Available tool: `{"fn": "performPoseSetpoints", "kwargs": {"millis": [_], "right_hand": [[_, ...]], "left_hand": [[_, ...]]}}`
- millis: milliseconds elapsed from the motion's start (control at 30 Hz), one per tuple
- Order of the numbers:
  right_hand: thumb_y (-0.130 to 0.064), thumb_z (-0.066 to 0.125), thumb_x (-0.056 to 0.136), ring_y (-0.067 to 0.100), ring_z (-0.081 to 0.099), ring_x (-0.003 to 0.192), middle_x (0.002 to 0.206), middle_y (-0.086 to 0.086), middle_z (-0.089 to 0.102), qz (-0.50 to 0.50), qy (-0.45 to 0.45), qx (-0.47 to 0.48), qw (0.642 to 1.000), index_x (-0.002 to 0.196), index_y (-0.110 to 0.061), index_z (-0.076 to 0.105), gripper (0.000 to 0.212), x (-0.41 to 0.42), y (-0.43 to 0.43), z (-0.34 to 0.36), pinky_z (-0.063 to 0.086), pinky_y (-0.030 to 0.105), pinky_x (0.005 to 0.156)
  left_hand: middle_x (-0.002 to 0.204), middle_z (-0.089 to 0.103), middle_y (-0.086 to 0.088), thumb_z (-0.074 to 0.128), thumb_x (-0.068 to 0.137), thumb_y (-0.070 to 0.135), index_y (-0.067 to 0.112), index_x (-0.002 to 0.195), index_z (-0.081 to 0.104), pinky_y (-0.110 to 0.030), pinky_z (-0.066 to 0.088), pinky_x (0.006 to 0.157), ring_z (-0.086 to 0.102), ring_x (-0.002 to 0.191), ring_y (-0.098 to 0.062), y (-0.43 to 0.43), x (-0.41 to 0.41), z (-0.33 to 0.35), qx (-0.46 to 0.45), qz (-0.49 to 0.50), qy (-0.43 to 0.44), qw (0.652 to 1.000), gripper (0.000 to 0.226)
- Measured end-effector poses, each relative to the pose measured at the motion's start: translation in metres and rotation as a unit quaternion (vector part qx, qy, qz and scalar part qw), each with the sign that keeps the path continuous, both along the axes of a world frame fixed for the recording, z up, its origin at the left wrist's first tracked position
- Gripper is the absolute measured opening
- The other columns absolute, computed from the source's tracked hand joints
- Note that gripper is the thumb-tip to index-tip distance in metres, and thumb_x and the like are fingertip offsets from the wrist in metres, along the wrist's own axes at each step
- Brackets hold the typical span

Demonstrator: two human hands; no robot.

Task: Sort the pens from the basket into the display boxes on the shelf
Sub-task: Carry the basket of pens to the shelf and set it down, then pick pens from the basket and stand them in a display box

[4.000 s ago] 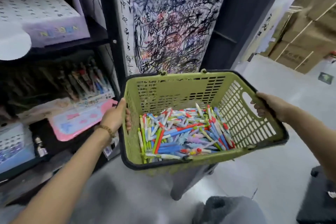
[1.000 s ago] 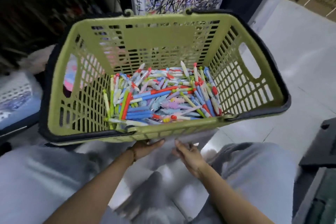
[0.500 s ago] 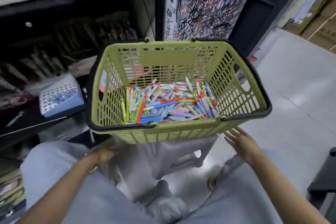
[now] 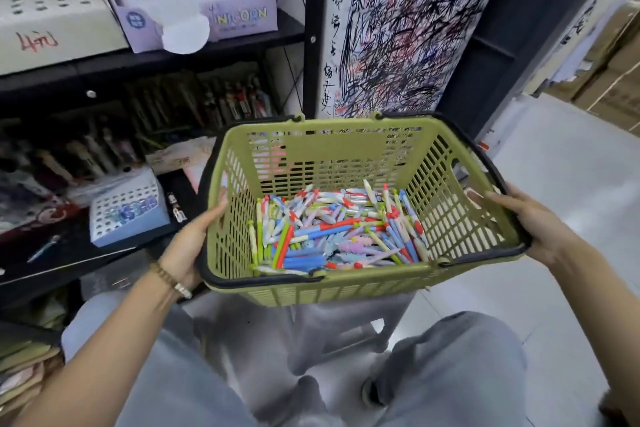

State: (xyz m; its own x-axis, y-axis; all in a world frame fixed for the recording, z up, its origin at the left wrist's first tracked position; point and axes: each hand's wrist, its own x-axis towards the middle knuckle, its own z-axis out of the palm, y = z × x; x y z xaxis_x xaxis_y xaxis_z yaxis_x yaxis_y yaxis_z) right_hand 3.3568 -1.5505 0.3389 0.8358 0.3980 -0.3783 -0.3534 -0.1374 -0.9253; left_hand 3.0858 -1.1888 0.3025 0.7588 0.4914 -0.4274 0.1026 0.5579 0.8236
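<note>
In front of the person's knees, above a grey plastic stool (image 4: 332,333), the olive-green basket (image 4: 346,288) sits with its long axis running left to right. It is a lattice-walled plastic tub with a black rim and a cut-out handle in each short end. The left hand (image 4: 192,241) grips the left end, fingers curled over the rim. The right hand (image 4: 530,224) grips the right end, fingertips hooked into the handle slot. Inside, the pens (image 4: 332,232) lie in a loose heap across the floor, pointing every way, in blue, green, red, lilac and white. On the black shelf (image 4: 145,57) to the left stand a purple cardboard display box (image 4: 221,15) with rows of holes and, lower down, a smaller blue-and-white perforated box (image 4: 128,218)
</note>
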Motion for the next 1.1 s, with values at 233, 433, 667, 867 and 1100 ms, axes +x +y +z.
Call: {"fn": "performPoseSetpoints", "kwargs": {"millis": [233,433,667,867,1100], "right_hand": [[-0.054,0.073,0.065,0.015,0.054,0.120,0.133,0.000,0.056,0.023,-0.182,-0.187,0.965,0.135,-0.029,0.043,0.080,0.017,-0.008,0.023,0.046,0.034,0.100],[-0.035,0.061,0.086,0.004,0.055,0.119,0.130,-0.012,0.057,0.458,-0.274,-0.228,0.814,0.129,-0.027,0.055,0.044,0.003,0.108,0.031,0.046,0.025,0.100],[-0.036,0.065,0.087,0.022,0.022,0.141,0.153,0.000,0.027,0.688,-0.305,-0.417,0.511,0.144,-0.023,0.035,0.066,-0.003,0.183,-0.078,0.024,0.035,0.111],[-0.028,0.067,0.086,0.024,0.043,0.123,0.134,0.005,0.049,0.618,-0.402,-0.316,0.597,0.120,-0.014,0.059,0.038,0.006,0.164,-0.092,0.034,0.031,0.099],[-0.032,0.067,0.083,0.024,0.040,0.123,0.140,0.004,0.037,0.610,-0.428,-0.326,0.582,0.135,-0.018,0.043,0.059,0.001,0.154,-0.110,0.032,0.031,0.092]], "left_hand": [[0.124,0.063,0.001,0.073,0.070,0.047,0.025,0.124,0.052,-0.032,0.052,0.088,0.063,0.108,-0.012,-0.001,0.029,0.013,0.257,-0.031,0.073,0.963,0.061],[0.125,0.056,0.012,0.053,0.089,0.053,0.026,0.124,0.051,-0.009,0.034,0.100,0.047,0.113,0.014,0.002,0.079,0.042,0.593,-0.131,-0.052,0.792,0.044],[0.112,0.063,0.002,0.044,0.096,0.043,0.020,0.119,0.058,-0.029,0.047,0.091,0.059,0.103,-0.014,0.000,0.128,-0.008,0.500,-0.486,0.152,0.700,0.036],[0.108,0.053,0.015,0.042,0.096,0.043,0.024,0.125,0.053,-0.018,0.040,0.089,0.052,0.103,-0.002,0.006,0.131,-0.013,0.462,-0.437,0.149,0.757,0.037],[0.107,0.057,0.016,0.044,0.096,0.042,0.026,0.121,0.056,-0.024,0.046,0.091,0.055,0.103,-0.005,0.010,0.138,-0.011,0.448,-0.389,0.123,0.796,0.032]]}}
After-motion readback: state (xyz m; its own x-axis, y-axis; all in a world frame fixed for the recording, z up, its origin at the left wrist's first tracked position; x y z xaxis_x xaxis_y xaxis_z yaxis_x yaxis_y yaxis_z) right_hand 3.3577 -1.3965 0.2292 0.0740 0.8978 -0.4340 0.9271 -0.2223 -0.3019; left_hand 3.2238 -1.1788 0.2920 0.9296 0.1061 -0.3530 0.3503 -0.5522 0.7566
